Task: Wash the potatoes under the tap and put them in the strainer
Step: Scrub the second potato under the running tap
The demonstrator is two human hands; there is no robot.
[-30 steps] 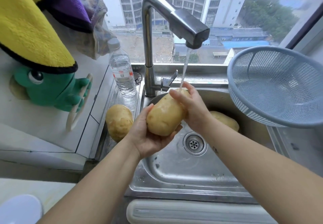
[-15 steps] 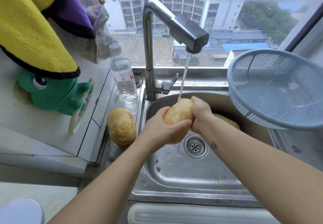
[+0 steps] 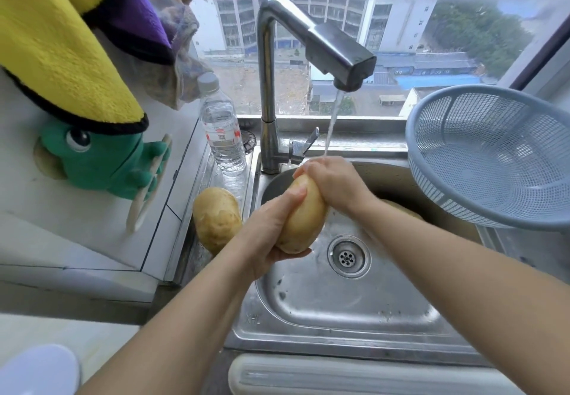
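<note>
Potato (image 3: 303, 218) is wet under the tap's (image 3: 339, 52) stream above the sink (image 3: 339, 302), the left hand (image 3: 268, 237) cupping its lower end with curled fingers and the right hand (image 3: 336, 184) wrapped over its top. It looks firm, weighty and slippery, so gripping round the thick middle seems safest. The strainer (image 3: 493, 154) holds nothing; a second potato (image 3: 404, 209) lies in the sink, a third potato (image 3: 217, 218) just left of it.

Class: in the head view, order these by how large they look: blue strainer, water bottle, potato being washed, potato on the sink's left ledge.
1. blue strainer
2. water bottle
3. washed potato and ledge potato: alike, the washed one partly covered, so unranked.
</note>
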